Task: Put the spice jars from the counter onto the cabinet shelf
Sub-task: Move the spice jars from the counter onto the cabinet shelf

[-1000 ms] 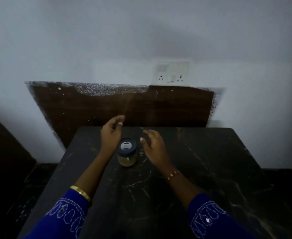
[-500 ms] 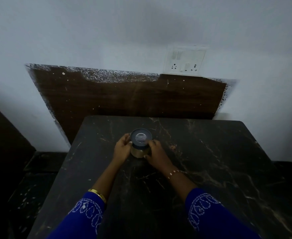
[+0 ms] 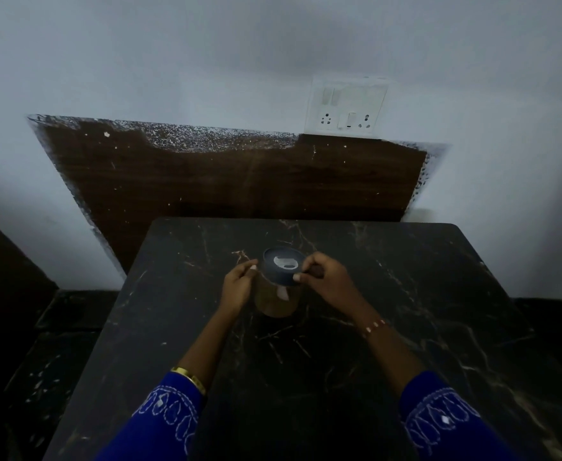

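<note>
Head view | spice jar (image 3: 278, 287) on counter (image 3: 405, 327) | left hand (image 3: 238, 287) grips jar body | right hand (image 3: 327, 281) grips dark lid (image 3: 283, 265)

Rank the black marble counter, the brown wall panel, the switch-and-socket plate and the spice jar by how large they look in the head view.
1. black marble counter
2. brown wall panel
3. switch-and-socket plate
4. spice jar, partly covered by both hands

The jar sits nearer the camera than the plate, so their real sizes stay unsure.
</note>
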Demonstrator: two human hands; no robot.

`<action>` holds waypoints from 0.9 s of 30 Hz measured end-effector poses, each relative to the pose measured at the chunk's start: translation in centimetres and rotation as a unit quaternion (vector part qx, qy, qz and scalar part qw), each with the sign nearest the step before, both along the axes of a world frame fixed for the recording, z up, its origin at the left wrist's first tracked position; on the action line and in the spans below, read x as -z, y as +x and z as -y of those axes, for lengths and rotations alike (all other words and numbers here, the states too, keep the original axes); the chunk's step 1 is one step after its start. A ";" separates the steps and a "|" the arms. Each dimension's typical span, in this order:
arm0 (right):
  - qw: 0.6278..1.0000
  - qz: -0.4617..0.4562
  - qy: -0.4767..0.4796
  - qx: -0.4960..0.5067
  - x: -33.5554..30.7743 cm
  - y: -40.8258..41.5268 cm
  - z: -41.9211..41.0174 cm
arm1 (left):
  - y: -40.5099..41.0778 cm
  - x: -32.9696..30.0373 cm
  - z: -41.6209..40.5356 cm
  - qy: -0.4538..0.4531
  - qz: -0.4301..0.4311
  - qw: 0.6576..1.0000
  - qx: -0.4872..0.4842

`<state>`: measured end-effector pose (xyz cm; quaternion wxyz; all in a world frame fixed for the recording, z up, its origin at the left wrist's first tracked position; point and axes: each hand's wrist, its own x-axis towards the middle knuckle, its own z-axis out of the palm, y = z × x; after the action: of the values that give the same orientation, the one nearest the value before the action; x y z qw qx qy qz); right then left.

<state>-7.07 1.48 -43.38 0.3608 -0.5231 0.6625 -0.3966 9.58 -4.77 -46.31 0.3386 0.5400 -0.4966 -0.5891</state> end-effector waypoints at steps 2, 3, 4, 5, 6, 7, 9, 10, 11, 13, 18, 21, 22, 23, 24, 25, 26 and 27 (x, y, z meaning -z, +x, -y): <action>0.995 0.102 0.007 -0.009 -1.9 -0.9 -0.9 | 0.0 -1.3 -0.6 0.038 -0.054 0.997 0.037; 0.989 0.147 0.003 -0.014 -2.8 -1.4 -1.2 | -0.1 -2.1 -1.0 0.061 -0.094 0.992 0.057; 0.984 0.175 -0.007 -0.021 -3.7 -1.9 -1.4 | -0.4 -2.6 -1.2 0.089 -0.139 0.983 0.082; 0.982 0.188 -0.020 -0.025 -4.4 -2.4 -1.7 | -0.7 -3.1 -1.4 0.119 -0.184 0.970 0.108; 0.980 0.193 -0.035 -0.024 -5.0 -3.0 -1.8 | -1.2 -3.4 -1.4 0.149 -0.217 0.956 0.129; 0.980 0.192 -0.049 -0.014 -5.5 -3.7 -1.9 | -1.8 -3.7 -1.6 0.172 -0.243 0.943 0.148; 0.981 0.177 -0.076 0.029 -6.4 -4.7 -1.9 | -3.3 -4.0 -1.6 0.185 -0.263 0.932 0.165; 0.980 0.167 -0.090 0.060 -6.7 -5.1 -1.9 | -4.2 -4.2 -1.7 0.183 -0.268 0.931 0.168; 0.978 0.154 -0.102 0.096 -6.7 -5.4 -1.7 | -5.2 -4.4 -1.7 0.174 -0.267 0.933 0.165; 0.971 0.120 -0.121 0.166 -6.6 -5.9 -1.6 | -7.2 -5.1 -2.2 0.133 -0.245 0.948 0.155; 0.951 0.121 -0.113 0.262 -5.9 -7.3 -2.4 | -11.5 -6.9 -3.6 0.038 -0.200 0.978 0.053; 0.947 0.207 -0.100 0.223 -6.3 -8.1 -3.4 | -13.1 -8.0 -4.8 -0.040 -0.161 0.985 0.040; 0.946 0.217 -0.112 0.212 -6.6 -8.4 -3.6 | -13.5 -8.3 -5.3 -0.068 -0.155 0.985 0.038; 0.946 0.216 -0.127 0.205 -6.9 -8.8 -3.8 | -13.8 -8.5 -5.6 -0.094 -0.145 0.984 0.040; 0.947 0.211 -0.138 0.201 -7.3 -9.3 -4.0 | -14.1 -8.7 -5.9 -0.120 -0.135 0.983 0.043; 0.947 0.208 -0.145 0.198 -7.7 -9.7 -4.2 | -14.4 -8.9 -6.1 -0.145 -0.124 0.981 0.043; 0.946 0.211 -0.151 0.194 -8.1 -10.1 -4.5 | -14.6 -9.0 -6.2 -0.164 -0.116 0.979 0.039; 0.944 0.223 -0.154 0.188 -8.4 -10.4 -4.7 | -14.9 -9.1 -6.3 -0.180 -0.112 0.977 0.036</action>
<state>-17.51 6.17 -35.01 0.3325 -0.3364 0.5824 -0.6611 -5.28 1.49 -37.22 0.4620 0.3826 -0.5725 -0.5590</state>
